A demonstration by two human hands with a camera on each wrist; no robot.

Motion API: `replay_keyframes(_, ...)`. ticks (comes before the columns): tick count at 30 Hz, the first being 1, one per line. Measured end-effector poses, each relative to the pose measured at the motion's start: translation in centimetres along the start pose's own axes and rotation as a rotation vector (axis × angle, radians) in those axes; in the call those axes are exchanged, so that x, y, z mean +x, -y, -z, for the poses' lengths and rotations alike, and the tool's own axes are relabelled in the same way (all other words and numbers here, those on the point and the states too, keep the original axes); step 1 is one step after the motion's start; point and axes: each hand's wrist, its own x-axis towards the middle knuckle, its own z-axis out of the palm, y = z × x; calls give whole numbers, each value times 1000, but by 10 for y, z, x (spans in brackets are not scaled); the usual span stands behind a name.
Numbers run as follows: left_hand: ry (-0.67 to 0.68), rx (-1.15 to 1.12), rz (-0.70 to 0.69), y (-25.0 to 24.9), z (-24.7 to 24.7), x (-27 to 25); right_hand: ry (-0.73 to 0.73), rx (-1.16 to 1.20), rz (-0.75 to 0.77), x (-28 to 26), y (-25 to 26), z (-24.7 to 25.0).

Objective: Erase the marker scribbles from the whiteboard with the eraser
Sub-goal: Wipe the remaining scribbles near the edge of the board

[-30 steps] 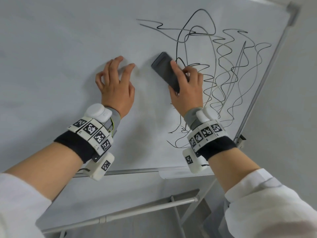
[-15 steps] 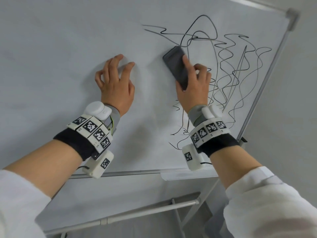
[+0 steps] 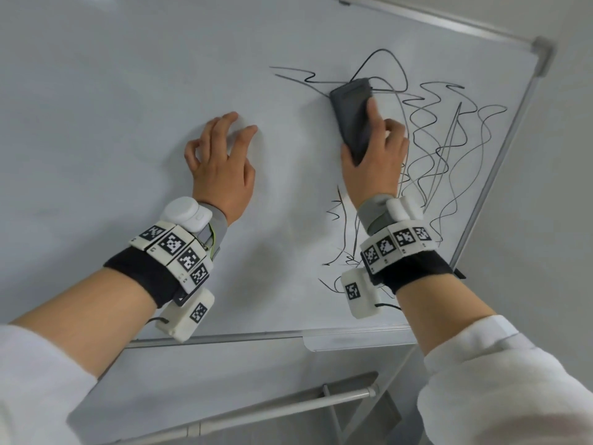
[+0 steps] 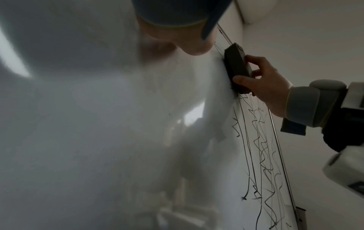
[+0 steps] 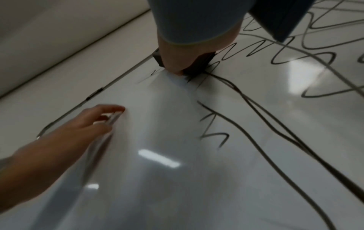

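The whiteboard (image 3: 128, 123) fills the head view, with black marker scribbles (image 3: 449, 149) across its right part. My right hand (image 3: 375, 155) grips a dark grey eraser (image 3: 351, 114) and presses it flat on the board at the upper left edge of the scribbles. The left wrist view shows the eraser (image 4: 236, 66) against the board with thumb and fingers curled round it. My left hand (image 3: 221, 155) rests on the bare board to the left, fingertips bent and touching the surface, holding nothing. In the right wrist view the eraser (image 5: 199, 65) is mostly hidden under my palm.
The board's metal frame (image 3: 500, 149) runs down the right side, with a corner cap (image 3: 542, 56) at the top right. A pen tray (image 3: 353, 338) sits under the bottom edge. Stand bars (image 3: 256, 415) cross below. A pale wall (image 3: 552, 220) lies to the right.
My right hand has slid the eraser up and to the right along the board, into the upper scribbles. Lines to the left of its path are gone. The left hand has stayed put.
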Motion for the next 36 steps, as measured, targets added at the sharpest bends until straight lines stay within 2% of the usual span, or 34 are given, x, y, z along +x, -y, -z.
replay_keyframes(3, -8, -4, -12, 2, 0, 2, -10, 8, -19, 2, 7, -3)
replay_keyframes(7, -21, -3, -21, 0, -3, 3, 55, -40, 137, -12, 14, -11)
replay_keyframes(9, -24, -4, -24, 0, -3, 4, 44, -74, 166, -7, 10, -9)
replay_keyframes(13, -29, -12, 2, 2, -1, 10, -48, -34, 27, 12, 6, -5)
replay_keyframes(16, -28, 18, 28, 2, 0, 13, -47, -38, -1, 15, 14, -9)
replay_keyframes(23, -50, 33, 29, -5, 0, 18, 13, -78, 167, 2, 23, -16)
replay_keyframes(29, -41, 42, 44, 3, 5, 28, -58, -43, 0, 20, 22, -15)
replay_keyframes(31, -42, 43, 43, 3, 7, 29, -47, -31, 27, 18, 32, -19)
replay_keyframes(36, -62, 43, 23, -1, 6, 30, 7, -80, 204, 12, 37, -22)
